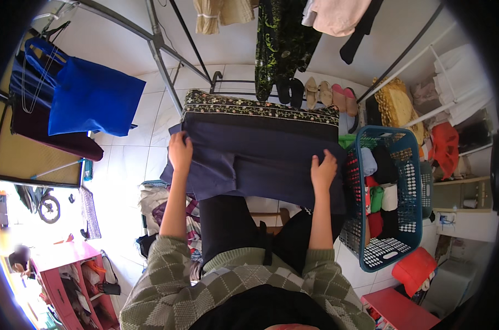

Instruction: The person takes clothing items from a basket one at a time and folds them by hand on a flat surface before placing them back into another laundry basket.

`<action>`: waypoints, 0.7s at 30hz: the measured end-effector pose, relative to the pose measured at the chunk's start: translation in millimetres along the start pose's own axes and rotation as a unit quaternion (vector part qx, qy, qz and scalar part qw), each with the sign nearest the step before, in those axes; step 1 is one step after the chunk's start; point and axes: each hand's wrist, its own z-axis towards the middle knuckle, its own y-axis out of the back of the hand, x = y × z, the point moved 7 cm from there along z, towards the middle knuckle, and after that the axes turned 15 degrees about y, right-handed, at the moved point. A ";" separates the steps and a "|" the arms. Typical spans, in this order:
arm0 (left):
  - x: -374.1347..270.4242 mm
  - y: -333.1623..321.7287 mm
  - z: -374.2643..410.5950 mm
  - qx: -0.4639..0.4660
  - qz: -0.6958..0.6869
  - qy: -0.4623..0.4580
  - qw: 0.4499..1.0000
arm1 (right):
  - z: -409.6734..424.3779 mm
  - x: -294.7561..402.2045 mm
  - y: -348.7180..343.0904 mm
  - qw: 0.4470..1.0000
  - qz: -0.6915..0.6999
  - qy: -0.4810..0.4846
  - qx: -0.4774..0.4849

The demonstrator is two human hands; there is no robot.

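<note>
A dark navy garment (270,169) lies spread over a padded surface (257,108) covered in black floral cloth, in front of me. My left hand (180,152) rests at the garment's left side, fingers slightly bent near its upper edge. On the right side, my right hand (323,170) lies over the cloth with thumb and fingers apart. Whether either hand pinches the fabric cannot be told. A fold runs down the garment between the hands. Its lower edge hangs towards my lap.
A blue plastic laundry basket (414,198) with rolled clothes stands close at right. Piled clothes (152,206) lie low at left. A blue bag (97,97) hangs from a metal frame (156,41). Shoes (326,93) stand beyond the padded surface. A person (20,260) is at far left.
</note>
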 end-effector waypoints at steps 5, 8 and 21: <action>90.5 -20.5 -22.3 0.111 0.011 0.194 0.975 | -53.8 129.4 -101.1 0.790 0.507 -0.073 0.337; 111.8 -29.8 -24.1 0.144 -0.086 0.231 0.958 | -68.4 176.7 -128.8 0.782 0.499 -0.099 0.360; 38.8 22.7 -30.2 0.263 -0.620 0.311 0.671 | -40.0 227.6 -112.7 0.507 0.759 -0.263 0.312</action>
